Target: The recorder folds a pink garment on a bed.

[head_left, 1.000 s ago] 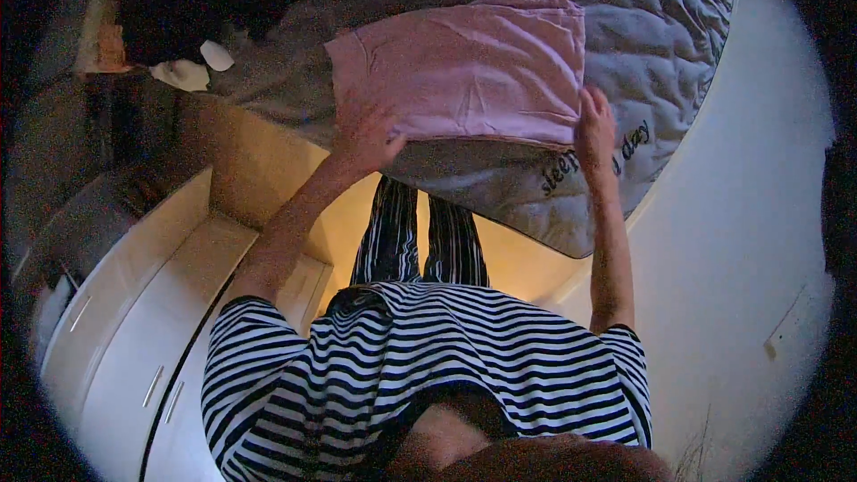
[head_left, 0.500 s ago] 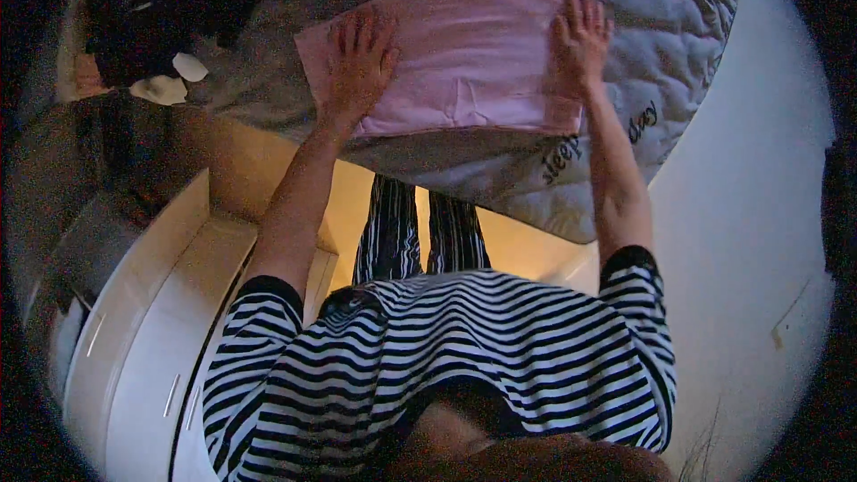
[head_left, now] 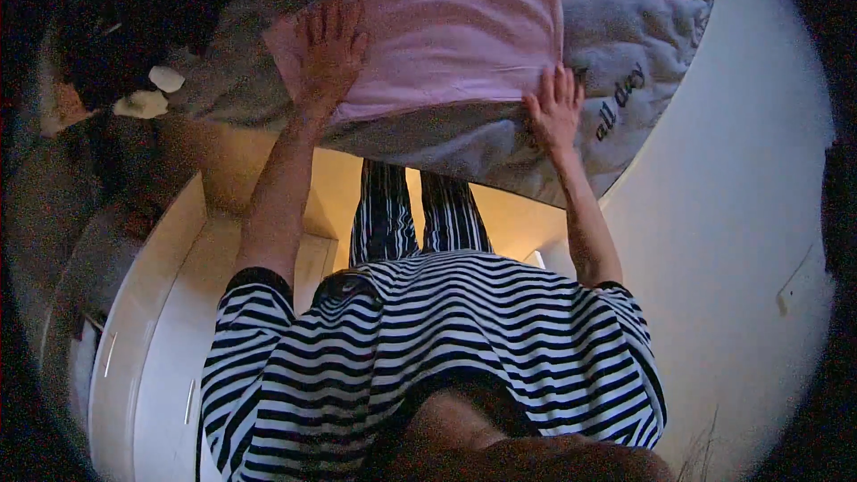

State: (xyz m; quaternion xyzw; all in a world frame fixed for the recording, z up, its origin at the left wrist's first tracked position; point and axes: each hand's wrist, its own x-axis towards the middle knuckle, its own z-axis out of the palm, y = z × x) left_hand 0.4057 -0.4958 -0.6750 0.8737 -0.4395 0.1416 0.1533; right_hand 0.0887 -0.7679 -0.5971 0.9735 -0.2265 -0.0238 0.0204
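Note:
A pink garment (head_left: 446,31), laid out flat with its far part cut off by the upper edge of the view, covers part of a grey quilted bedspread (head_left: 411,138). My left hand (head_left: 330,54) lies on the garment's left side, palm down and fingers spread. At the near right corner of the cloth rests my right hand (head_left: 556,107); its fingers are stretched out, partly over the pink edge and partly on the grey quilt. Neither hand grips anything. Faint wrinkles run across the garment's middle.
A heap of black cloth (head_left: 134,18) lies at the far left of the bed, with small white items (head_left: 165,80) beside it. Pale cabinets with bar handles (head_left: 170,366) stand at my left. A white wall (head_left: 714,214) rises along the right side.
My right hand has slid from the garment's far right side toward me, down to its near right corner. The left hand stays flat on the left side. The whole view has shifted slightly.

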